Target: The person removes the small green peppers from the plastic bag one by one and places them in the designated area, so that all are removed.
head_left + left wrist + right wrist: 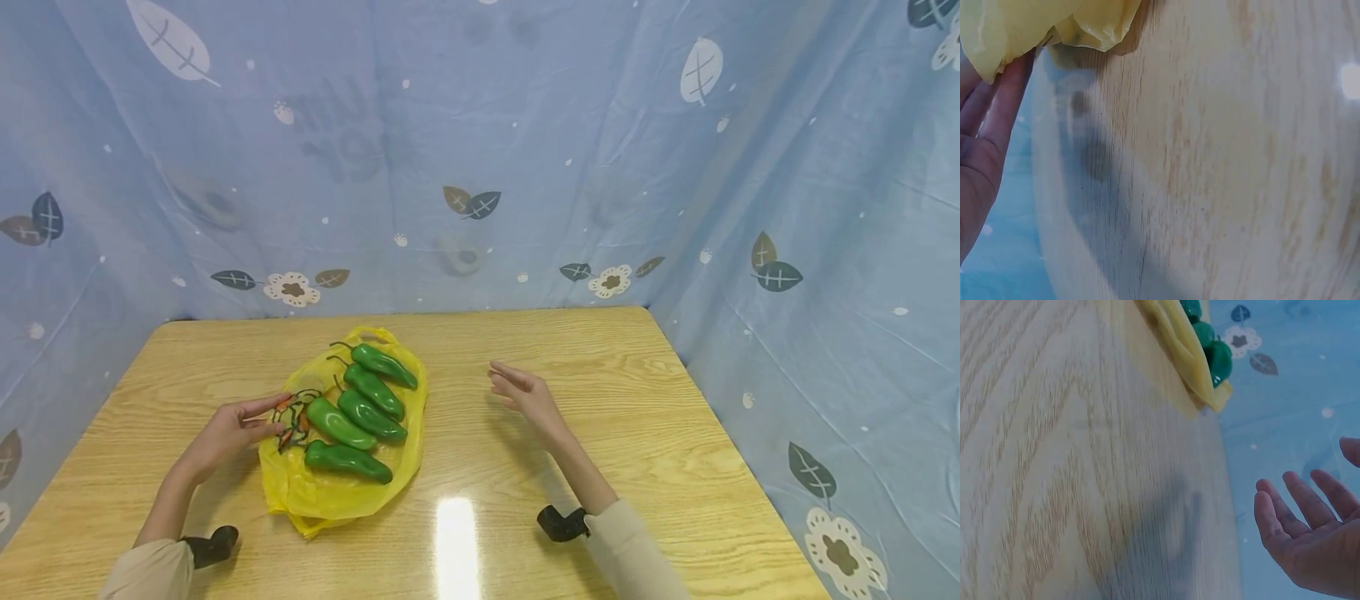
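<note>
Beige sleeves [150, 575] reach over the table [465, 417], blue curtain [525, 233] beyond its far edge. Toward the left edge, a yellow bag [337, 500] bears five green peppers [371, 416] and an orange-and-dark bundle [297, 417]; the left hand [220, 433] touches the latter, pinch unclear. The right hand [529, 402] hovers empty, fingers loose.

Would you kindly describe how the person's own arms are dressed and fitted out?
A plain, light beige cloth left sleeve and a matching right sleeve show, both without visible markings. Beside them are a black, rounded left wrist device and a similar black right wrist device. No gloves show.
</note>
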`<action>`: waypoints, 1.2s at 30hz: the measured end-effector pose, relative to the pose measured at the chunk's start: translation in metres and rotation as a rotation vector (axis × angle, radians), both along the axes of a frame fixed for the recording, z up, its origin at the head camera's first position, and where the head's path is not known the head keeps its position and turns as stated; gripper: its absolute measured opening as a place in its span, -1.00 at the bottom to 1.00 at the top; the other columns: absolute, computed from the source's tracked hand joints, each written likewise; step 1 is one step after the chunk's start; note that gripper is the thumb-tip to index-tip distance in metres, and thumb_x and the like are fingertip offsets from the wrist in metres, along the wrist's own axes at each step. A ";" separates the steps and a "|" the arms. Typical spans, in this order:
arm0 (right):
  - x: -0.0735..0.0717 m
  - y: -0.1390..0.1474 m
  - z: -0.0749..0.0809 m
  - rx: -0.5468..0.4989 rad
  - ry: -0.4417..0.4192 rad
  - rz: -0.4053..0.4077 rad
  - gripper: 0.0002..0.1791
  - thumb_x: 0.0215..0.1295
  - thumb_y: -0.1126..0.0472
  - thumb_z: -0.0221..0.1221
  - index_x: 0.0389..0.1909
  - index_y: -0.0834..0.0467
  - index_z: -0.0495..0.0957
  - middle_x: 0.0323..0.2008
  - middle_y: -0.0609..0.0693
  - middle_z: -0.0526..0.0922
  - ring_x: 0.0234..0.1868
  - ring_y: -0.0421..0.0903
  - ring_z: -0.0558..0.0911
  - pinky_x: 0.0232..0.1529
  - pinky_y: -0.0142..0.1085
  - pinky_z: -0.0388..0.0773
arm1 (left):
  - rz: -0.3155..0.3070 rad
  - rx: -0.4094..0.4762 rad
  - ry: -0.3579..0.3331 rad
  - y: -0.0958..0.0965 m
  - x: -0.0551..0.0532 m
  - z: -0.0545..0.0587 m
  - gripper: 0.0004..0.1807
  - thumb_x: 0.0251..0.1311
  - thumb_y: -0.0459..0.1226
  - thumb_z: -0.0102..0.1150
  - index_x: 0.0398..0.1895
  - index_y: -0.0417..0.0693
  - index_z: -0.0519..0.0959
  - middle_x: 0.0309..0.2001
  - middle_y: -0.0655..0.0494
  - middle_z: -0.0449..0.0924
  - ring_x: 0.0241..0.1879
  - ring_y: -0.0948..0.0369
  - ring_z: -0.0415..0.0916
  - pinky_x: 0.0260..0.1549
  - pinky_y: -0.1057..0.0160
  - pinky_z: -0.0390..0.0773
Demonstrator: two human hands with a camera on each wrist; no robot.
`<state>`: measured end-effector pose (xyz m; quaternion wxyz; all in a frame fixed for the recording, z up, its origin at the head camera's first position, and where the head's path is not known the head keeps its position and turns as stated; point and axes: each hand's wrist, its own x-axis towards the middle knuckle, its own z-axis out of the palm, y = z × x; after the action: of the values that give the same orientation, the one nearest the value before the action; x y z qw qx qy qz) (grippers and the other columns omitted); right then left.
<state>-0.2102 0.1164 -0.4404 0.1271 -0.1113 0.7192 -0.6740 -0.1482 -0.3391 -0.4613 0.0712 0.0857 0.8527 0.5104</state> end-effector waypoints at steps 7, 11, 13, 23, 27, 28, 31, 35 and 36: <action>0.001 -0.015 -0.006 0.010 0.010 0.005 -0.46 0.43 0.06 0.07 0.33 0.24 0.35 0.25 0.20 0.44 0.19 0.28 0.44 0.20 0.09 0.33 | 0.002 0.010 -0.015 -0.001 0.000 -0.002 -0.38 0.29 -0.26 0.18 0.35 -0.36 0.28 0.32 -0.40 0.20 -0.09 0.51 0.49 -0.17 0.42 0.53; 0.002 -0.025 -0.006 0.009 0.002 0.040 -0.46 0.44 0.07 0.06 0.33 0.26 0.34 0.28 0.23 0.39 0.18 0.29 0.44 0.20 0.10 0.33 | 0.008 0.001 -0.021 -0.001 0.001 -0.001 -0.38 0.29 -0.26 0.18 0.36 -0.33 0.28 0.32 -0.38 0.20 -0.07 0.50 0.49 -0.16 0.44 0.51; 0.003 -0.030 -0.006 0.001 -0.007 0.052 -0.46 0.45 0.10 0.05 0.33 0.29 0.33 0.29 0.26 0.37 0.17 0.28 0.45 0.19 0.09 0.34 | 0.009 -0.003 -0.019 0.000 0.001 -0.001 -0.38 0.29 -0.26 0.18 0.36 -0.32 0.28 0.32 -0.36 0.22 -0.05 0.45 0.50 -0.15 0.44 0.51; 0.006 -0.051 -0.006 -0.019 -0.019 0.071 -0.47 0.45 0.14 0.04 0.34 0.31 0.31 0.29 0.28 0.35 0.16 0.27 0.47 0.18 0.07 0.36 | 0.013 0.004 -0.021 0.000 0.002 -0.001 -0.37 0.28 -0.27 0.19 0.36 -0.35 0.27 0.33 -0.38 0.20 0.07 0.03 0.50 -0.15 0.41 0.53; 0.007 -0.059 -0.006 -0.024 -0.015 0.079 -0.47 0.45 0.11 0.05 0.33 0.30 0.32 0.29 0.24 0.38 0.16 0.25 0.48 0.18 0.06 0.36 | 0.013 0.003 -0.019 0.001 0.004 0.001 -0.37 0.28 -0.28 0.19 0.35 -0.35 0.27 0.32 -0.37 0.21 0.05 0.12 0.51 -0.16 0.42 0.53; 0.007 -0.061 -0.006 -0.028 -0.016 0.081 -0.47 0.44 0.10 0.05 0.32 0.28 0.34 0.28 0.23 0.39 0.15 0.25 0.48 0.18 0.05 0.37 | 0.011 0.005 -0.017 0.000 0.003 0.001 -0.38 0.28 -0.28 0.18 0.35 -0.35 0.27 0.32 -0.38 0.21 0.03 0.21 0.52 -0.16 0.42 0.53; 0.007 -0.067 -0.007 -0.031 -0.001 0.101 -0.47 0.43 0.08 0.06 0.31 0.27 0.36 0.27 0.20 0.42 0.14 0.27 0.49 0.17 0.04 0.38 | 0.010 0.019 -0.017 0.000 0.003 0.000 -0.39 0.28 -0.29 0.18 0.35 -0.34 0.28 0.32 -0.39 0.21 -0.05 0.42 0.52 -0.17 0.43 0.53; 0.008 -0.073 -0.010 -0.049 -0.001 0.144 -0.46 0.42 0.07 0.07 0.32 0.27 0.36 0.29 0.18 0.39 0.13 0.28 0.49 0.16 0.07 0.38 | 0.010 0.021 -0.021 0.000 0.002 -0.001 -0.38 0.28 -0.28 0.18 0.35 -0.34 0.28 0.32 -0.40 0.20 -0.07 0.48 0.50 -0.18 0.42 0.54; 0.008 -0.075 -0.011 -0.053 -0.004 0.155 -0.46 0.43 0.07 0.06 0.32 0.27 0.35 0.30 0.19 0.38 0.13 0.28 0.49 0.16 0.08 0.38 | 0.011 0.017 -0.021 0.000 0.002 -0.001 -0.38 0.28 -0.28 0.19 0.35 -0.34 0.29 0.32 -0.39 0.21 -0.06 0.46 0.50 -0.17 0.42 0.54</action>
<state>-0.2021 0.0419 -0.4510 0.1771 -0.1687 0.6901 -0.6811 -0.1465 -0.3390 -0.4621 0.0766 0.0763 0.8480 0.5189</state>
